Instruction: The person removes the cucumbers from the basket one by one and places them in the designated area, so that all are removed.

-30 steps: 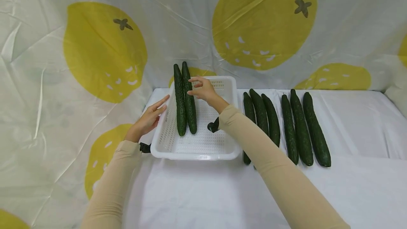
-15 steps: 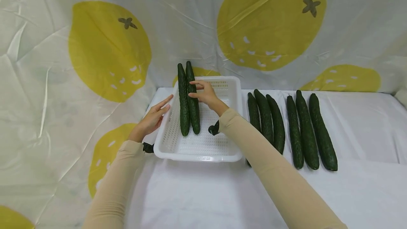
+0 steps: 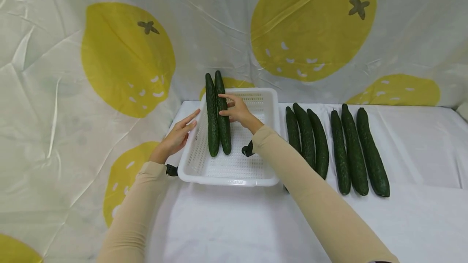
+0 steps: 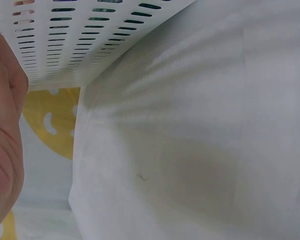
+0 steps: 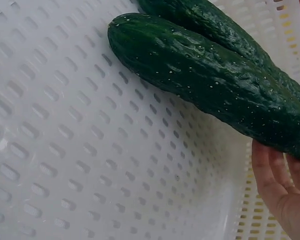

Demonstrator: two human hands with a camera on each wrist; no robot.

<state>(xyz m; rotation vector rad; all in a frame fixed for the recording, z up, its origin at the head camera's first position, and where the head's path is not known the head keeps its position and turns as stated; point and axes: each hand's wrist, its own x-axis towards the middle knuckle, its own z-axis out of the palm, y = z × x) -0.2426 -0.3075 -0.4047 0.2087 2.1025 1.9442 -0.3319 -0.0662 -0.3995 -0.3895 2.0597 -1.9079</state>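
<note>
Two dark green cucumbers lie side by side in the white plastic basket (image 3: 237, 182), their far ends sticking out over its back rim. The person's right hand (image 3: 237, 109) holds the right one of the pair (image 3: 224, 137), thumb and index finger across it. In the right wrist view, fingertips (image 5: 262, 155) touch the lower side of this cucumber (image 5: 205, 80). Close beside it lies the left cucumber (image 3: 212, 125). At the basket's left side the left hand (image 3: 177, 135) rests with extended fingers against the wall; the left wrist view shows only part of this hand.
Right of the basket, three cucumbers (image 3: 319, 145) lie together, partly covered by the right sleeve (image 3: 310, 194). Another group of three cucumbers (image 3: 352, 153) lies farther right. A white cloth (image 3: 219, 222) covers the table, and a lemon-print sheet (image 3: 204, 23) hangs behind.
The head view has shifted slightly, moving the scene a little to the right. The right thumb sits slightly lower along the cucumber. Both cucumbers and the left hand keep their places at the basket.
</note>
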